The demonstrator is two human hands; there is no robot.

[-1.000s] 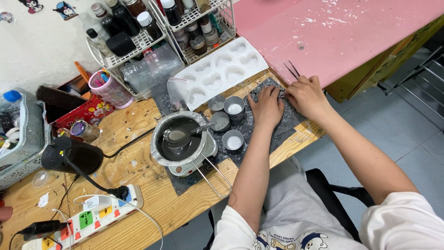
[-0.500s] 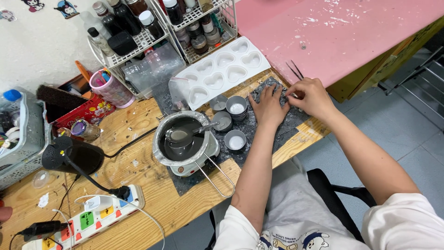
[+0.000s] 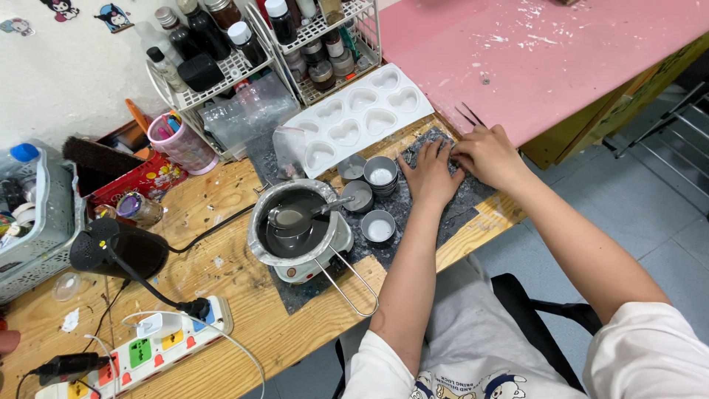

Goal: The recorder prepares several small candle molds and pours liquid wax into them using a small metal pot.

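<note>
Melting pot (image 3: 295, 229) holds dark liquid and a ladle (image 3: 292, 216).

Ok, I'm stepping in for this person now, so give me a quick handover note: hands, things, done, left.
Left hand: flat on the dark mat, holding nothing visible.
Right hand: fingertips pressed on the mat's far edge; any grip is hidden.
Things: small tins beside the left hand, two showing white fill; melting pot with spoon; heart mould behind.
Done: two tins filled.
Left: heart mould looks unfilled.
</note>
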